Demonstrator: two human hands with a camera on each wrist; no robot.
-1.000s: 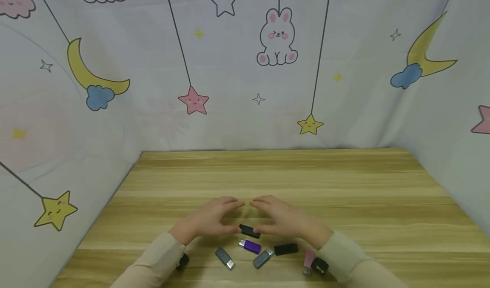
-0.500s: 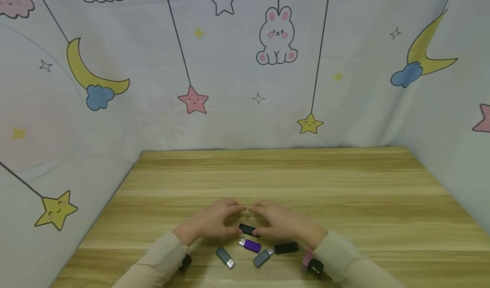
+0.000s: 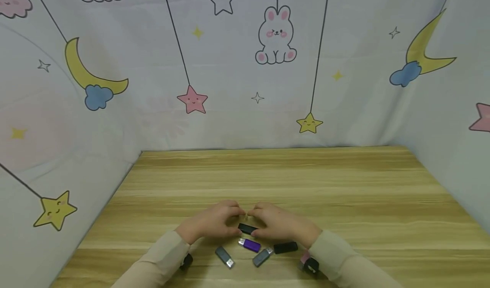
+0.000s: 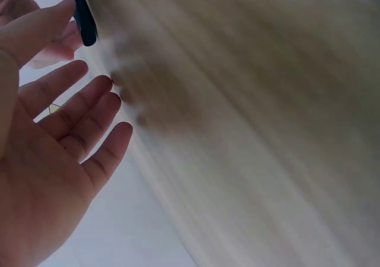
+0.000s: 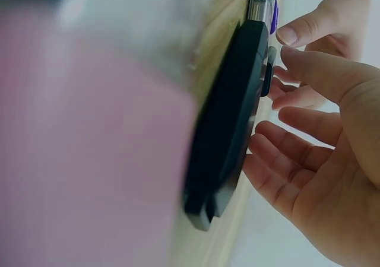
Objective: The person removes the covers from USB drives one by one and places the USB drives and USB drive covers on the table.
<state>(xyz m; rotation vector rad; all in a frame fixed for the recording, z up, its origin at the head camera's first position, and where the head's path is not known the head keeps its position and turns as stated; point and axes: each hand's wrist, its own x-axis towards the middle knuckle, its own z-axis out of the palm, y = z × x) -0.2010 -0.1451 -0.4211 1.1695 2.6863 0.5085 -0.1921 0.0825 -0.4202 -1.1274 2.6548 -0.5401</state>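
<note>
My left hand (image 3: 214, 221) and right hand (image 3: 281, 223) curve toward each other low over the table, fingers loosely bent and holding nothing. Between their thumbs lies a black USB stick (image 3: 246, 229); whether the thumbs touch it I cannot tell. Just nearer to me is a purple USB stick (image 3: 250, 245) with a metal plug. In the left wrist view the fingers of the left hand (image 4: 65, 142) are spread, palm bare. The right wrist view has the right hand (image 5: 332, 172) likewise relaxed, beyond a large-looking black stick (image 5: 228, 118).
Two grey USB sticks (image 3: 224, 257) and a black one (image 3: 285, 248) lie nearer to me. By the right sleeve are a partly hidden pink stick (image 3: 305, 257) and a dark object (image 3: 311, 265). Another dark object (image 3: 186, 261) sits beside the left sleeve. Patterned cloth surrounds the wooden table (image 3: 275, 173).
Both hands have come slightly nearer to me, and the right forearm has shifted left, covering more of the pink stick. The dark object beside it has shifted left too.
</note>
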